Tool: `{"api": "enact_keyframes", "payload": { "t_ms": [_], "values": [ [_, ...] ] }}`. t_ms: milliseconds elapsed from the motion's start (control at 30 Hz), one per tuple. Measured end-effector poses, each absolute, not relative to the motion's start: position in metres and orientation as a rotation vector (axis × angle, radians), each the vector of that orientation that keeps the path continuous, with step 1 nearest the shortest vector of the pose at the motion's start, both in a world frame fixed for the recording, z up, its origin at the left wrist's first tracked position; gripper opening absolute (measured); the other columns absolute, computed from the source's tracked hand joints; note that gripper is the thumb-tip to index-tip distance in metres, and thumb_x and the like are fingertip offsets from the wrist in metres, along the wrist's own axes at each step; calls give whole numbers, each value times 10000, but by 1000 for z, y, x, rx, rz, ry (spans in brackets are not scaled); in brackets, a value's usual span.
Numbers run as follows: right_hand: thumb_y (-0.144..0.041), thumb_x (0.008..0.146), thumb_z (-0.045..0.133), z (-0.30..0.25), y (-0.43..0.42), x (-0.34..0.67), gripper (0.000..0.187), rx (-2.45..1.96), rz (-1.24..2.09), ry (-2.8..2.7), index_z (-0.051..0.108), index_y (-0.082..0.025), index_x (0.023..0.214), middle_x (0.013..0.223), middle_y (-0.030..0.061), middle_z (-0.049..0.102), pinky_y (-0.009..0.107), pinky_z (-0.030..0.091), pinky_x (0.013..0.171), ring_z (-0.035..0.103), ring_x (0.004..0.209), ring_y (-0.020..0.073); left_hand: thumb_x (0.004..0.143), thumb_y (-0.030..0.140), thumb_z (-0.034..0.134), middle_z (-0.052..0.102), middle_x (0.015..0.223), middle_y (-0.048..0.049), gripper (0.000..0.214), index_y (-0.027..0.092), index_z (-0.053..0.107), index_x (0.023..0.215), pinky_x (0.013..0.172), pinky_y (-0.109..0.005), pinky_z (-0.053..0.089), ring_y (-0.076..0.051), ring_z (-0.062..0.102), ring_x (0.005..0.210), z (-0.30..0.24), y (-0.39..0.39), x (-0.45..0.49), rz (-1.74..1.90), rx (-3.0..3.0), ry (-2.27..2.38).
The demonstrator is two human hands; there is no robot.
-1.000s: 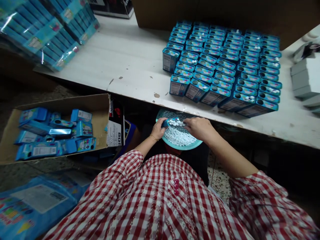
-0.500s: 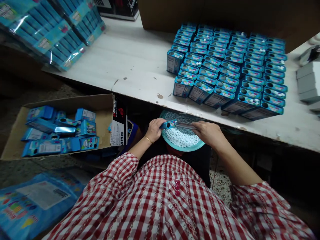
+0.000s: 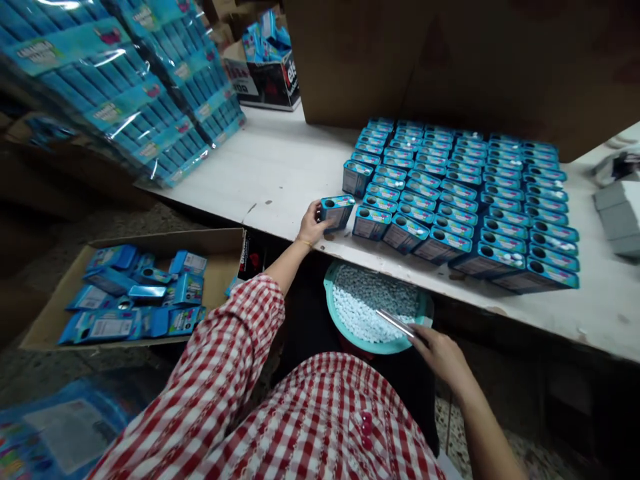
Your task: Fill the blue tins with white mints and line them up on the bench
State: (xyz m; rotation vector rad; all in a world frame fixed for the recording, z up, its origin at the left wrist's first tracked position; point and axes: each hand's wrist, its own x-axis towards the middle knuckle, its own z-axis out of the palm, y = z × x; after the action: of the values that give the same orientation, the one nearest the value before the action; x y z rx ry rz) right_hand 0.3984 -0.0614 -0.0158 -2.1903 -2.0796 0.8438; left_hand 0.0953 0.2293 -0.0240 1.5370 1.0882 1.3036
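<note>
My left hand point(image 3: 313, 225) is closed around a small blue carton point(image 3: 336, 211), upright at the front edge of the white table, just left of the rows of cartons. My right hand point(image 3: 440, 350) grips a narrow metal scoop point(image 3: 395, 323), its tip over the white pellets point(image 3: 357, 313). These small pellets fill a turquoise basin point(image 3: 333, 319) at my lap, below the table edge. Several rows of blue cartons point(image 3: 425, 207) stand upright on the table, with dark round holes in their tops; white pellets show at some of them.
An open cardboard box point(image 3: 220, 257) of loose blue cartons lies to my left. Clear-wrapped packs of blue cartons point(image 3: 120, 87) lean at the table's left end. Behind stand a black-and-white box point(image 3: 267, 83) and a large brown cardboard panel point(image 3: 450, 67). White boxes point(image 3: 620, 217) sit far right.
My left hand has carried the blue carton from above the basin up to the table. My right hand has moved down and right with the scoop. The view has tilted upward.
</note>
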Motion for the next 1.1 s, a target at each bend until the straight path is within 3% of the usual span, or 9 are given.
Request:
{"api": "enact_keyframes", "payload": {
  "t_ms": [167,300,400,533,600,700,833,1000,1100],
  "values": [
    [-417,863,403,-26,-77,397,380,-2160,942,-1920,618,-260,1134,1154,29,645,374,465,875,609,1025,245,627,173,641,579,1174,-127,655,138,443,1250,919,-371,460,-238,588,1033,-28,316,130,1133,1575,1035],
    [-430,853,406,-31,-74,395,387,-2144,982,-1900,631,-258,1117,1130,31,657,360,478,859,615,1017,240,660,113,585,432,1360,-138,707,174,375,1332,1015,-419,377,-277,489,1197,-31,326,128,1196,1522,1211],
    [-460,841,401,-40,-66,395,429,-2136,974,-1964,633,-232,1120,1134,49,655,357,486,849,617,1016,243,723,124,552,381,1391,-126,663,206,340,1346,1023,-420,369,-259,469,1215,-32,299,79,1374,1547,1360],
    [-538,807,396,-60,-52,395,498,-2105,904,-2085,648,-224,1101,1074,70,680,352,515,778,642,955,259,759,124,538,439,1312,-126,539,170,397,1278,1055,-382,332,-226,448,1217,-24,230,-48,1460,1582,1897],
    [-571,783,401,-69,-44,393,526,-2086,913,-2143,658,-226,1085,1021,76,697,345,529,731,658,904,265,748,128,564,453,1277,-145,510,137,421,1238,1069,-385,309,-239,428,1226,-18,186,-118,1327,1436,2305],
    [-603,746,416,-75,-36,392,560,-2092,945,-2189,668,-224,1072,965,86,711,353,537,671,670,847,282,682,217,680,412,1305,-181,618,130,414,1233,1052,-478,291,-330,368,1257,-13,120,-205,818,998,2772],
    [-626,722,426,-79,-36,401,572,-2178,937,-2178,673,-237,1060,937,84,716,364,537,627,671,827,301,645,375,738,317,1380,-232,833,104,311,1306,1012,-570,267,-407,285,1289,-19,61,-279,342,582,2850],
    [-592,731,421,-89,-43,412,510,-2141,925,-2219,693,-263,1008,915,65,720,355,533,637,672,819,286,605,439,757,333,1407,-221,974,123,255,1376,1044,-449,313,-348,345,1295,-40,46,-325,296,687,2639],
    [-570,738,411,-93,-44,411,472,-2111,920,-2263,703,-284,975,902,51,723,349,529,660,674,790,268,566,492,761,157,1486,-220,1052,174,214,1407,1021,-460,349,-377,311,1314,-57,50,-339,278,681,2581]
  ]
}}
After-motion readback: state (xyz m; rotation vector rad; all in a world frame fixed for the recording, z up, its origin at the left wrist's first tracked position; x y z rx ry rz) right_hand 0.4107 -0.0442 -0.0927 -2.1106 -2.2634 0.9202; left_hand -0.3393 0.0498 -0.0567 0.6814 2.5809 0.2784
